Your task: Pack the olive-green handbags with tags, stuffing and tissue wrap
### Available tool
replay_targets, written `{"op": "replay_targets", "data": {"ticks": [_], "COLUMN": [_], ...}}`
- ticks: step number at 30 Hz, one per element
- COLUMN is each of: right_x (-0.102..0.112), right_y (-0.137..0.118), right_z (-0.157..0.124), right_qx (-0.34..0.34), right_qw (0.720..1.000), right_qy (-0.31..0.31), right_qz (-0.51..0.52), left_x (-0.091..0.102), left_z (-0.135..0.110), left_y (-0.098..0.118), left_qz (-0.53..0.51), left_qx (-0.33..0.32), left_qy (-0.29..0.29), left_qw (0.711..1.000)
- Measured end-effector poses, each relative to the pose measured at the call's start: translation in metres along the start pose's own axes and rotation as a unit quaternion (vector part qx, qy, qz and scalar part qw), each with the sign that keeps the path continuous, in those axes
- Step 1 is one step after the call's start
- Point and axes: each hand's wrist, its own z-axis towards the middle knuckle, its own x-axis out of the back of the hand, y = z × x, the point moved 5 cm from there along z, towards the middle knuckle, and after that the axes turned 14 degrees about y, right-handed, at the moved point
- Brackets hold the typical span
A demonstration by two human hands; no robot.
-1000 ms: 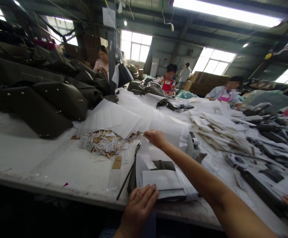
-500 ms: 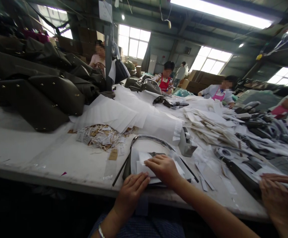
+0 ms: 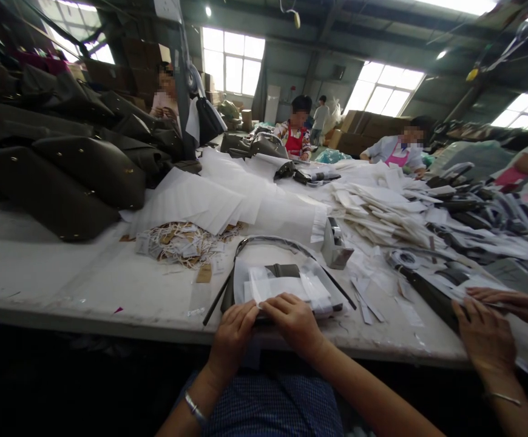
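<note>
A dark olive handbag [image 3: 228, 297] lies at the table's front edge, its curved strap [image 3: 282, 241] reaching away from me. White wrapping sheets [image 3: 282, 286] cover most of the bag. At its near edge my left hand [image 3: 233, 331] and my right hand [image 3: 295, 325] meet, fingertips almost touching. The fingers of both are closed on the near edge of the white wrapping sheet; the thumbs are hidden. Just beyond the bag on its right stands a grey tape dispenser [image 3: 337, 252].
A pile of stringed tags [image 3: 184, 243] and fanned white sheets [image 3: 195, 197] lie behind the bag. Dark bags [image 3: 86, 176] are heaped at left, white packets [image 3: 377, 209] at right. A co-worker's hands [image 3: 487, 334] work on another bag [image 3: 432, 297] at right.
My right hand has drawn back from the middle of the sheets to the near edge beside my left hand, uncovering the white sheets and a dark strip. The whole view has shifted slightly.
</note>
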Motion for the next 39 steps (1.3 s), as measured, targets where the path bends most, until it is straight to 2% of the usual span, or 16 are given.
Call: {"op": "replay_targets", "data": {"ticks": [8,16,19,21,23,25,27,28,30,32,34,39], "right_x": [-0.004,-0.002,0.0,0.002,0.005,0.007,0.003,-0.002,-0.015,-0.029,-0.037,-0.047], "right_y": [-0.011,-0.022,-0.024,-0.02,-0.007,0.018,0.048,0.061,0.083,0.094,0.098,0.106], "right_z": [0.002,0.001,-0.004,-0.005,-0.001,0.007,0.016,0.021,0.029,0.036,0.041,0.052], "right_qx": [0.028,0.061,0.053,0.027,-0.034,-0.124,-0.205,-0.237,-0.283,-0.31,-0.322,-0.366], "right_qw": [0.999,0.998,0.998,0.997,0.994,0.987,0.977,0.971,0.954,0.933,0.917,0.886], "right_qy": [-0.023,-0.027,-0.034,-0.048,-0.05,-0.026,-0.016,-0.031,-0.099,-0.181,-0.234,-0.275], "right_qz": [-0.017,-0.011,0.009,0.047,0.09,0.097,0.052,0.021,-0.018,-0.012,0.013,0.071], "left_x": [0.003,0.002,0.002,0.002,0.003,0.003,0.004,0.004,0.004,0.003,0.003,0.003], "left_z": [0.0,-0.002,-0.002,-0.001,-0.001,0.0,0.001,0.001,0.001,0.0,0.0,0.0], "left_y": [-0.001,-0.002,-0.004,-0.004,-0.004,-0.002,-0.001,-0.001,-0.001,-0.001,-0.001,-0.002], "left_qz": [0.022,-0.011,-0.02,-0.02,-0.019,-0.018,-0.016,-0.014,-0.01,-0.009,-0.011,-0.014], "left_qx": [0.01,0.01,0.007,0.003,0.0,-0.007,-0.014,-0.016,-0.019,-0.02,-0.023,-0.025], "left_qy": [-0.011,-0.009,-0.011,-0.013,-0.015,-0.014,-0.011,-0.01,-0.009,-0.01,-0.01,-0.005], "left_qw": [1.0,1.0,1.0,1.0,1.0,1.0,1.0,1.0,1.0,1.0,1.0,1.0]}}
